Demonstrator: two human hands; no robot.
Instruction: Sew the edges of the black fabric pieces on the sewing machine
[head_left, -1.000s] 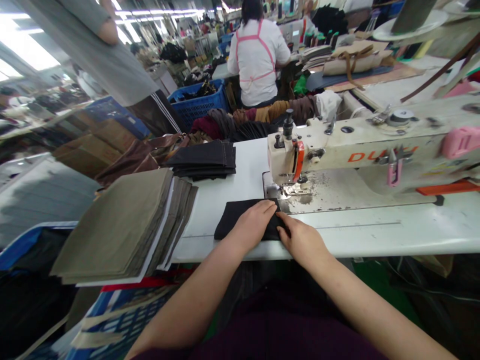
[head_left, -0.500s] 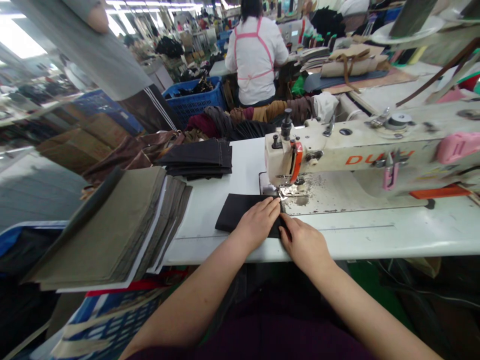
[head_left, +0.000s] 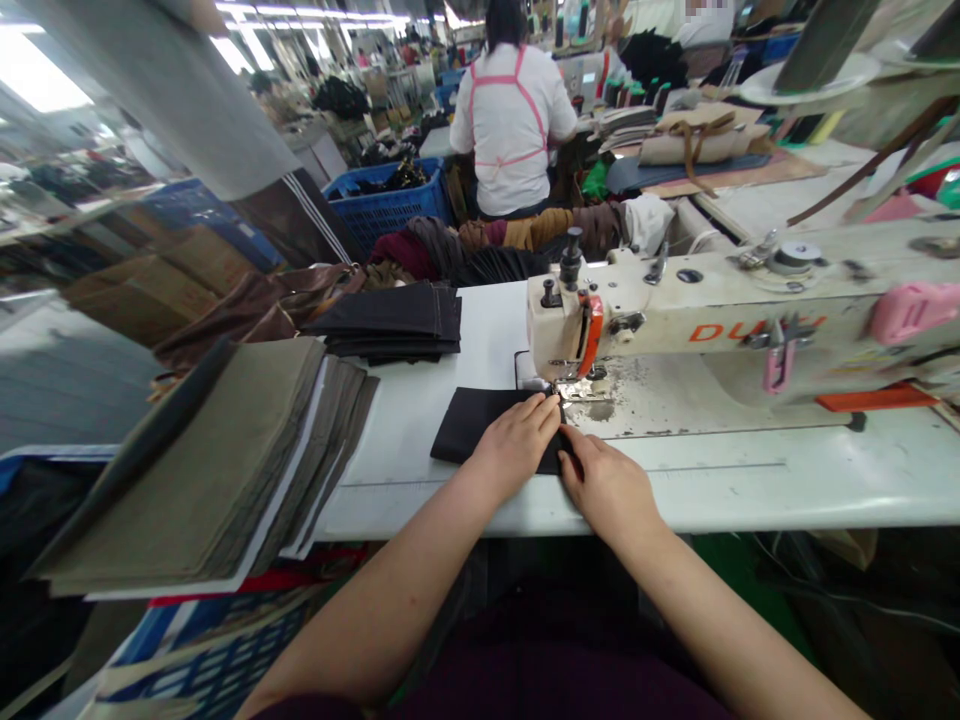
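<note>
A folded black fabric piece [head_left: 474, 425] lies on the white sewing table, its right edge at the presser foot [head_left: 568, 390] of a sewing machine [head_left: 675, 310]. My left hand [head_left: 517, 445] rests flat on top of the fabric, fingers stretched toward the needle area. Close beside it, my right hand [head_left: 604, 480] has its fingers curled and pinches the fabric's near right edge between thumb and forefinger. The fabric under my left palm is hidden, and so is the needle tip.
Left of my hands are a stack of olive-grey fabric panels [head_left: 195, 450] and a pile of black pieces [head_left: 390, 318]. Pink thread snips [head_left: 780, 355] hang on the machine. A blue crate [head_left: 390, 210] and a seated person [head_left: 514, 120] are beyond the table.
My view has shifted slightly, so the table and machine sit a little differently in the picture. Both hands keep the same hold on the black fabric.
</note>
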